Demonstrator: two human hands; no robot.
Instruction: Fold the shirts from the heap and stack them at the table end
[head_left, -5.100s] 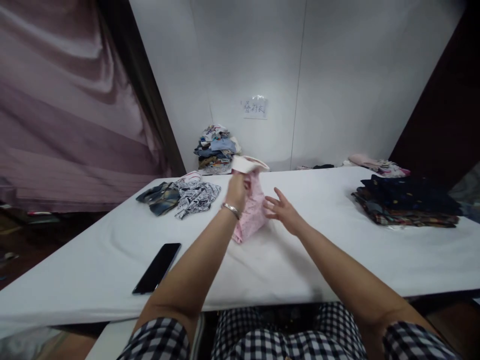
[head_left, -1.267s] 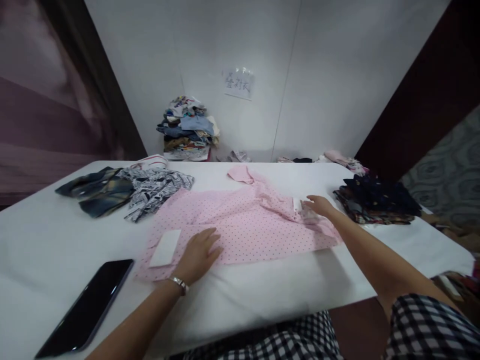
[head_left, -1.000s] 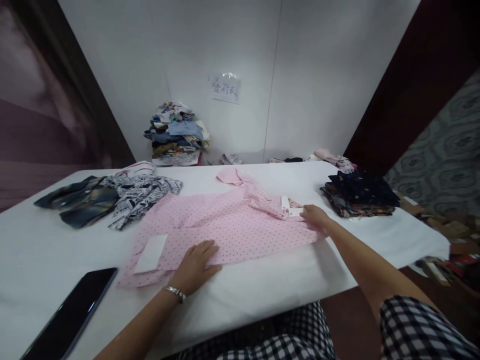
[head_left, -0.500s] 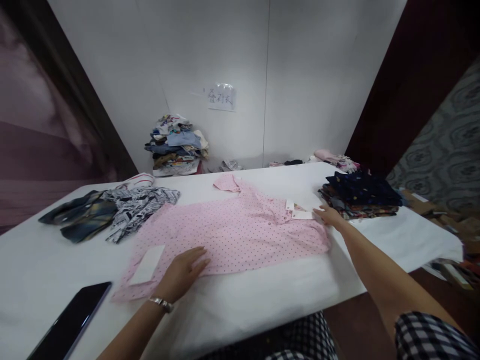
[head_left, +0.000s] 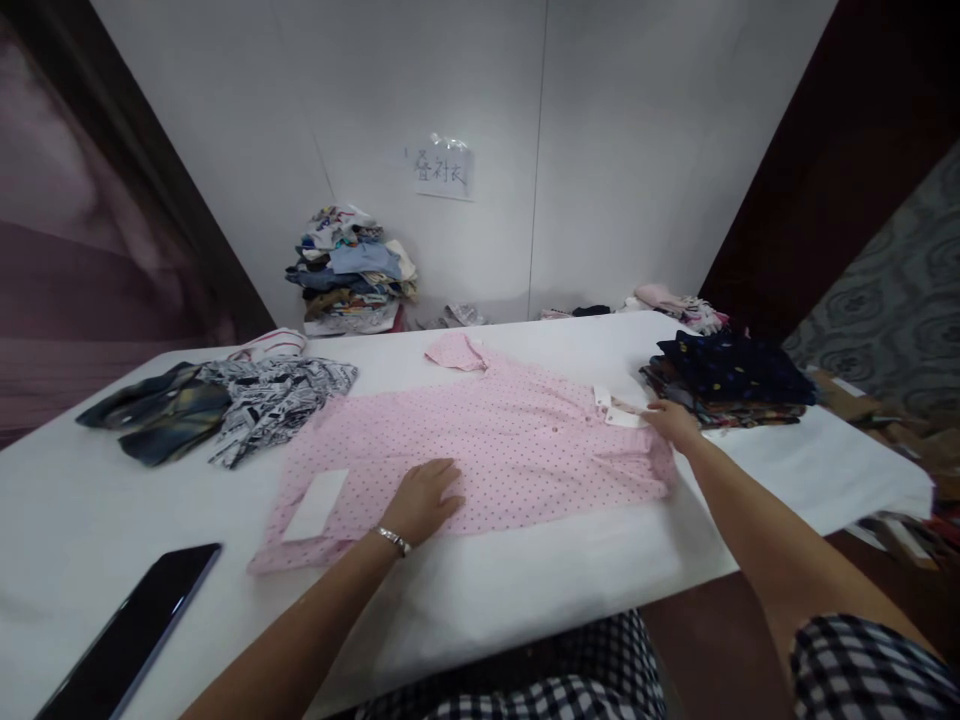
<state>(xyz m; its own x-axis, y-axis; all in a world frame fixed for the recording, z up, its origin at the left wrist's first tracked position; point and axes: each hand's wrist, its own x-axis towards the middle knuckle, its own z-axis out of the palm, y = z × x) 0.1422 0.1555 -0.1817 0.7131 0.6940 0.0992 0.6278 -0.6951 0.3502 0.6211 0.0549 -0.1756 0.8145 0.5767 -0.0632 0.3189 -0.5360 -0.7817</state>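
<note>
A pink dotted shirt (head_left: 517, 440) with a white collar lies spread sideways across the table, its collar end to the right. One short sleeve points away toward the wall. My left hand (head_left: 427, 500) rests flat on the lower middle of the shirt, fingers loosely apart. At the collar, my right hand (head_left: 673, 422) pinches the edge of the neckline; the fingertips are partly hidden. Near the hem on the left, a white rectangle (head_left: 319, 505) shows on the fabric; whether it is a card or a sewn patch I cannot tell.
Left of the shirt lie a black-and-white printed garment (head_left: 274, 400) and a dark plaid one (head_left: 176, 410). A phone (head_left: 135, 630) sits at the front left. Folded clothes (head_left: 735, 370) are stacked at right. A tall clothes pile (head_left: 352, 270) stands by the wall.
My left hand has slid right across the shirt. The shirt's hem end has shifted to the right, and my right hand keeps its grip at the collar. The view has tilted slightly down.
</note>
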